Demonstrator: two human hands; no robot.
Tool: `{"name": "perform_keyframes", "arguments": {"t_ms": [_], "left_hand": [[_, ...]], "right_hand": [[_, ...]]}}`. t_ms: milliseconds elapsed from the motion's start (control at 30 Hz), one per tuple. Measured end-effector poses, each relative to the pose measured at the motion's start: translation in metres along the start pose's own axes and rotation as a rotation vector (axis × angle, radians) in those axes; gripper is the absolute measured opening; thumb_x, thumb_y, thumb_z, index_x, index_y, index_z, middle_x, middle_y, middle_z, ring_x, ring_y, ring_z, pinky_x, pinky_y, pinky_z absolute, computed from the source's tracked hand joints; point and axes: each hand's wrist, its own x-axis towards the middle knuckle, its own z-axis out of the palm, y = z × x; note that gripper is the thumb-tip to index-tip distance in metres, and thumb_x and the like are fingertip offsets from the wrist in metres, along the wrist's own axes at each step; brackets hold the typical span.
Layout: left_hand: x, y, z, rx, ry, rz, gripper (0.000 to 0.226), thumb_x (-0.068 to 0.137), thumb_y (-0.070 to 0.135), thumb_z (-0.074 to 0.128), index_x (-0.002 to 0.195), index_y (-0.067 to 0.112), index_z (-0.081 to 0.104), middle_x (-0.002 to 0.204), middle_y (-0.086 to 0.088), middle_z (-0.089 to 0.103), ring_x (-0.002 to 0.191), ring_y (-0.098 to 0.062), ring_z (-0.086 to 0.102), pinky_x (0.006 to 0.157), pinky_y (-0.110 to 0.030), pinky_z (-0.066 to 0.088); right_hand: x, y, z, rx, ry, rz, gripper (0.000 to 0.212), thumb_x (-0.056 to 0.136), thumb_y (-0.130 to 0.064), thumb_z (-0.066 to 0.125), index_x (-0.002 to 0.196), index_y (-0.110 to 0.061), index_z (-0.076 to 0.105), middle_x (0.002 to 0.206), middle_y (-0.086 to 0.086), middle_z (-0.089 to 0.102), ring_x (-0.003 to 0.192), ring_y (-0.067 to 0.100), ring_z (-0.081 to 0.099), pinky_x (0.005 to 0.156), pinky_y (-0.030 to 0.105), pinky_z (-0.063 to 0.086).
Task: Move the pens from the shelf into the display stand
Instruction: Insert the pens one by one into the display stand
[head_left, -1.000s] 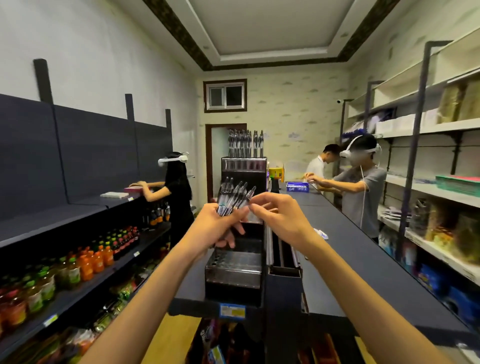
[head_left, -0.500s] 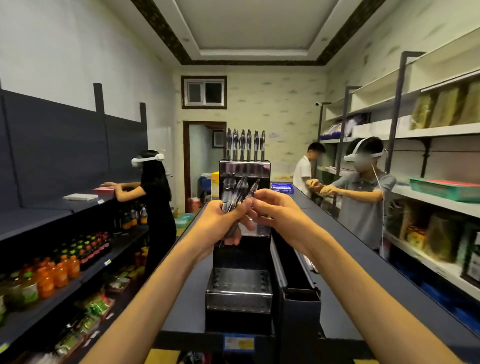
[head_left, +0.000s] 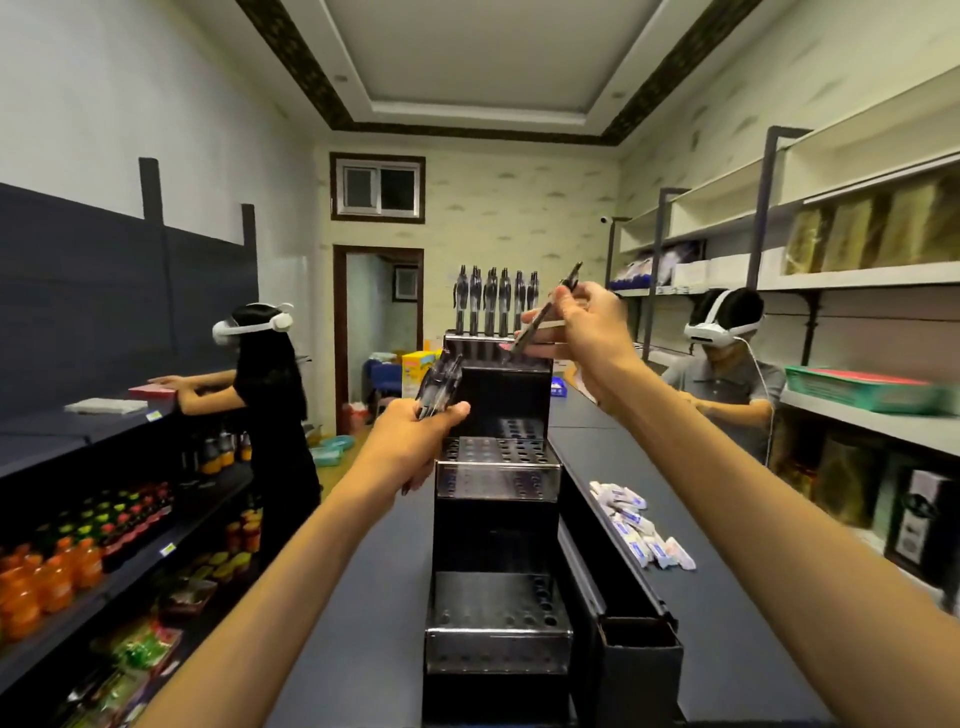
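1. The stand (head_left: 496, 467) is the tall black thing with steps, and each step has little holes for pens. It sits on the dark shelf (head_left: 701, 545) right in front of the person, so both hands can reach it.
2. The left hand (head_left: 415, 441) is just left of the stand, next to its middle step. Its fingers are curled tight around a bunch of pens (head_left: 439, 384). I think it holds them like a spare pile, so the other hand can take one at a time.
3. The right hand (head_left: 587, 325) is up high, by the top right corner of the stand. Its fingers and thumb pinch one pen (head_left: 545, 312). The pen is tilted, with its low end near the top step. It looks like it is being aimed at a hole there, but it is not in yet.
4. Six pens (head_left: 493, 306) already stand up straight in the top step, at the back.
5. The middle and bottom steps look bare, so I think lots of holes are left to fill.
6. Some small white packets (head_left: 639, 525) lie on the shelf to the right of the stand.
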Motion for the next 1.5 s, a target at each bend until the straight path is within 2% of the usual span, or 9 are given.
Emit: {"name": "perform_keyframes", "arguments": {"t_ms": [200, 300, 400, 633, 833, 967, 1100, 1333, 1500], "left_hand": [[0.016, -0.002, -0.012, -0.014, 0.018, -0.032, 0.034, 0.097, 0.03, 0.066, 0.07, 0.017, 0.048, 0.041, 0.006, 0.039, 0.033, -0.012, 0.033, 0.037, -0.024, 0.029], [0.02, -0.006, -0.02, -0.026, 0.017, -0.028, 0.034, 0.097, 0.03, 0.065, 0.07, 0.017, 0.048, 0.041, 0.007, 0.038, 0.033, -0.011, 0.033, 0.037, -0.024, 0.029], [0.023, -0.007, -0.023, -0.023, 0.02, -0.01, 0.036, 0.097, 0.031, 0.065, 0.069, 0.017, 0.048, 0.041, 0.006, 0.037, 0.033, -0.012, 0.032, 0.038, -0.024, 0.028], [0.024, -0.006, -0.027, 0.055, 0.025, 0.019, 0.037, 0.097, 0.034, 0.065, 0.068, 0.016, 0.049, 0.041, 0.005, 0.04, 0.035, -0.014, 0.035, 0.041, -0.026, 0.032], [0.025, -0.006, -0.023, 0.086, 0.029, 0.02, 0.037, 0.097, 0.033, 0.065, 0.067, 0.016, 0.049, 0.039, 0.007, 0.041, 0.035, -0.012, 0.035, 0.039, -0.024, 0.031], [0.027, -0.006, -0.022, 0.09, 0.039, 0.018, 0.035, 0.097, 0.033, 0.065, 0.069, 0.017, 0.051, 0.039, 0.007, 0.041, 0.036, -0.012, 0.036, 0.038, -0.024, 0.032], [0.028, -0.007, -0.021, 0.085, 0.04, 0.01, 0.032, 0.097, 0.035, 0.064, 0.072, 0.017, 0.054, 0.041, 0.008, 0.043, 0.038, -0.012, 0.038, 0.038, -0.024, 0.033], [0.03, 0.0, -0.016, -0.009, -0.033, -0.028, 0.026, 0.093, 0.032, 0.072, 0.078, 0.016, 0.057, 0.05, 0.002, 0.044, 0.038, -0.011, 0.033, 0.038, -0.023, 0.028], [0.032, 0.004, -0.012, -0.094, -0.048, -0.016, 0.03, 0.089, 0.028, 0.077, 0.075, 0.018, 0.052, 0.049, 0.004, 0.042, 0.037, -0.01, 0.032, 0.037, -0.022, 0.026]], "right_hand": [[0.042, -0.015, 0.006, -0.313, 0.106, -0.107, 0.002, 0.108, -0.009, 0.035, 0.11, -0.01, 0.034, 0.116, 0.03, 0.057, 0.081, 0.039, 0.074, 0.066, 0.052, 0.063], [0.054, -0.016, 0.008, -0.504, 0.102, -0.194, 0.016, 0.104, -0.001, 0.04, 0.117, -0.006, 0.034, 0.109, 0.021, 0.055, 0.092, 0.039, 0.07, 0.069, 0.051, 0.063], [0.061, -0.009, 0.012, -0.626, 0.079, -0.255, 0.014, 0.105, -0.004, 0.043, 0.115, -0.008, 0.034, 0.093, 0.009, 0.053, 0.094, 0.038, 0.068, 0.077, 0.054, 0.061], [0.068, 0.008, 0.02, -0.891, 0.042, -0.305, 0.024, 0.105, -0.009, 0.049, 0.125, 0.0, 0.041, 0.103, 0.023, 0.063, 0.095, 0.039, 0.062, 0.089, 0.056, 0.052], [0.079, 0.012, 0.02, -0.952, 0.065, -0.244, 0.023, 0.103, -0.017, 0.057, 0.115, 0.002, 0.058, 0.108, 0.024, 0.067, 0.101, 0.04, 0.064, 0.094, 0.053, 0.052], [0.081, 0.019, 0.021, -1.033, 0.012, -0.195, 0.028, 0.099, -0.025, 0.065, 0.095, 0.001, 0.073, 0.093, 0.02, 0.073, 0.093, 0.037, 0.069, 0.09, 0.044, 0.056], [0.078, 0.026, 0.014, -1.072, 0.009, -0.172, 0.028, 0.096, -0.03, 0.069, 0.1, -0.003, 0.077, 0.099, 0.015, 0.075, 0.094, 0.029, 0.069, 0.082, 0.031, 0.051], [0.065, 0.022, 0.012, -1.079, 0.025, -0.173, 0.019, 0.094, -0.016, 0.068, 0.096, -0.001, 0.079, 0.096, 0.017, 0.076, 0.094, 0.029, 0.07, 0.085, 0.035, 0.057], [0.035, 0.014, 0.012, -0.866, 0.1, -0.354, 0.018, 0.089, -0.009, 0.063, 0.098, -0.007, 0.079, 0.091, 0.009, 0.077, 0.087, 0.022, 0.07, 0.081, 0.034, 0.055]]}}
